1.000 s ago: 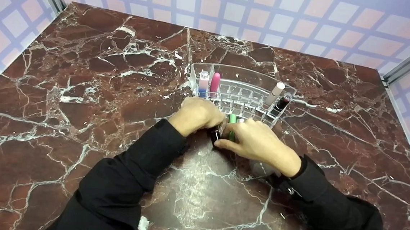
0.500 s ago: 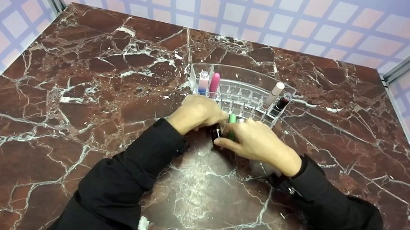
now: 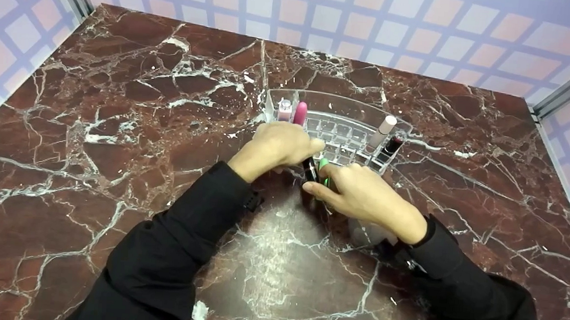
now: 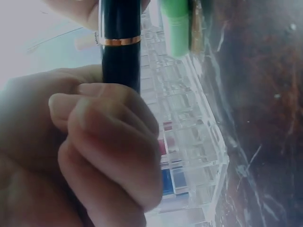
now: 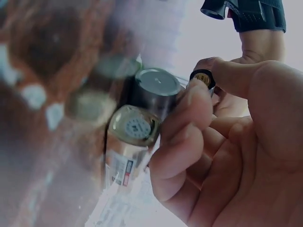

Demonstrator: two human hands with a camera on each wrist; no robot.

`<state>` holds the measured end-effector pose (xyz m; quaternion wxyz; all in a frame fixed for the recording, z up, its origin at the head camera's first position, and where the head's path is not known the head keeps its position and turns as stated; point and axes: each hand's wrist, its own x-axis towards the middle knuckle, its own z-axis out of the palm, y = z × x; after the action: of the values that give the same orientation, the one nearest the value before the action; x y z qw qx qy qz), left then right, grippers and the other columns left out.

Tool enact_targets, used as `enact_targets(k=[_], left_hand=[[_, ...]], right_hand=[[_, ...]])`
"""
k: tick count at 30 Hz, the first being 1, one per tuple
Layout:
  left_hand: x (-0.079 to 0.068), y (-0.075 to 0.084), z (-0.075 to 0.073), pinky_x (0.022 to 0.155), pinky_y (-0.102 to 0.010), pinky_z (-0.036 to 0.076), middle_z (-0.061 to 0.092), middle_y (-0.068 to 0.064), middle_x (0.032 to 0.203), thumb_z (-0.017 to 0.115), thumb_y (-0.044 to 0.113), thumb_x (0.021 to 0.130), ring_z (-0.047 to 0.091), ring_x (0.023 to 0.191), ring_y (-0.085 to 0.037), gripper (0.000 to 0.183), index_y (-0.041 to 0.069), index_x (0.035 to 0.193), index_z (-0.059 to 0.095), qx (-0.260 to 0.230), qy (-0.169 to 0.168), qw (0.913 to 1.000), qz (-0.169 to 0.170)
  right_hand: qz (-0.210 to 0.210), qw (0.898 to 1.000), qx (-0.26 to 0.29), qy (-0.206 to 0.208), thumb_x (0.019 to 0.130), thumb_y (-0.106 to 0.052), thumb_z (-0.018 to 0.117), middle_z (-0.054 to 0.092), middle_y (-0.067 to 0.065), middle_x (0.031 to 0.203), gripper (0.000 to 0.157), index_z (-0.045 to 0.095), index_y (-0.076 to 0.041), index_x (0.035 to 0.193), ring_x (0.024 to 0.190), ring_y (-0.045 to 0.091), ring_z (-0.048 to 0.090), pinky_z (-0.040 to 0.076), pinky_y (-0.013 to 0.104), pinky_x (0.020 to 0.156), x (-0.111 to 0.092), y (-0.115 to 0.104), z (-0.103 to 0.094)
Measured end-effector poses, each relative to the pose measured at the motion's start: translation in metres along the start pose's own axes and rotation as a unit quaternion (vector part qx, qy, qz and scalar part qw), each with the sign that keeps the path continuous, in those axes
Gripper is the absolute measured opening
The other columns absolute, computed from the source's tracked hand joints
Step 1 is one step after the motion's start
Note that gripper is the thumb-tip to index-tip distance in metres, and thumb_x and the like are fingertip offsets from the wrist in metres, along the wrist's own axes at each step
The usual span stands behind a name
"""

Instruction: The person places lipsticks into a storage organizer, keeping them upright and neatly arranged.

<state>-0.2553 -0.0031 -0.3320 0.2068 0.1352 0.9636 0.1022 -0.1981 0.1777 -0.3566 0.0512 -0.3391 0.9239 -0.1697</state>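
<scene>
A black lipstick tube [image 3: 310, 169] with a thin gold band [image 4: 120, 41] stands tilted between the two hands. My left hand [image 3: 280, 142] grips its upper end with curled fingers. Thumb and finger of my right hand [image 3: 368, 193] pinch the lower part, whose gold base [image 5: 202, 78] faces the right wrist camera. Just beyond lies the clear tiered organizer [image 3: 349, 102], its front left partly hidden by the hands. A green tube [image 3: 323, 163] is at its front, beside the right fingertips.
Inside the organizer stand a pink tube [image 3: 300, 113], a clear-capped tube [image 3: 284, 111], a pale tube [image 3: 383, 130] and a black one [image 3: 391, 146]. A gold-ended tube [image 5: 135, 126] is close to the right fingers. Patterned panels [image 3: 325, 17] border the marbled table [image 3: 135, 79].
Both hands have shifted slightly, the left one up and away from the body. The black lipstick tube has risen with them, showing more of its length between the hands.
</scene>
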Motion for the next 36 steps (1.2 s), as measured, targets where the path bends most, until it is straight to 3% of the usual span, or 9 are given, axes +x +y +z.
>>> enact_targets(k=[8,17,20,28,36], left_hand=[[-0.001,0.001,-0.004,0.061,-0.033,0.039,0.051,-0.003,0.071,0.024,0.049,0.103,0.046,0.062,-0.020,0.054,0.019,0.066,0.049,-0.025,0.087,0.9955,0.027],[-0.004,0.006,-0.004,0.053,-0.030,0.030,0.043,0.003,0.062,0.024,0.052,0.103,0.035,0.055,-0.015,0.054,0.022,0.062,0.045,-0.059,0.144,0.9870,0.039],[-0.004,0.007,-0.005,0.050,-0.029,0.028,0.047,0.001,0.065,0.025,0.051,0.103,0.034,0.054,-0.014,0.056,0.022,0.060,0.044,-0.061,0.158,0.9846,0.045],[-0.005,0.008,-0.006,0.044,-0.026,0.026,0.040,0.007,0.059,0.026,0.050,0.106,0.031,0.049,-0.011,0.055,0.023,0.063,0.048,-0.113,0.173,0.9754,0.077],[-0.005,0.008,-0.007,0.054,-0.027,0.034,0.046,0.005,0.070,0.025,0.050,0.109,0.038,0.057,-0.012,0.047,0.020,0.083,0.052,-0.169,0.178,0.9619,0.121]], right_hand=[[0.017,0.999,0.007,0.037,0.102,-0.048,0.057,0.057,-0.004,0.065,0.040,0.065,-0.011,0.089,0.050,0.010,0.048,0.047,0.032,0.052,-0.003,0.004,-0.012],[0.020,0.998,0.004,0.060,0.102,-0.047,0.057,0.045,-0.005,0.058,0.041,0.061,-0.013,0.081,0.047,0.009,0.038,0.037,0.030,0.048,-0.006,0.008,-0.024],[0.021,0.998,0.002,0.067,0.102,-0.045,0.058,0.043,-0.006,0.057,0.040,0.057,-0.013,0.078,0.047,0.008,0.035,0.031,0.029,0.046,-0.008,0.009,-0.028],[0.030,0.997,0.002,0.074,0.102,-0.046,0.058,0.052,-0.004,0.061,0.040,0.061,-0.013,0.080,0.048,0.010,0.043,0.038,0.030,0.048,-0.012,0.013,-0.039],[0.050,0.996,0.011,0.079,0.102,-0.042,0.059,0.058,-0.004,0.063,0.034,0.066,-0.012,0.087,0.048,0.012,0.050,0.043,0.032,0.049,-0.013,0.017,-0.046]])
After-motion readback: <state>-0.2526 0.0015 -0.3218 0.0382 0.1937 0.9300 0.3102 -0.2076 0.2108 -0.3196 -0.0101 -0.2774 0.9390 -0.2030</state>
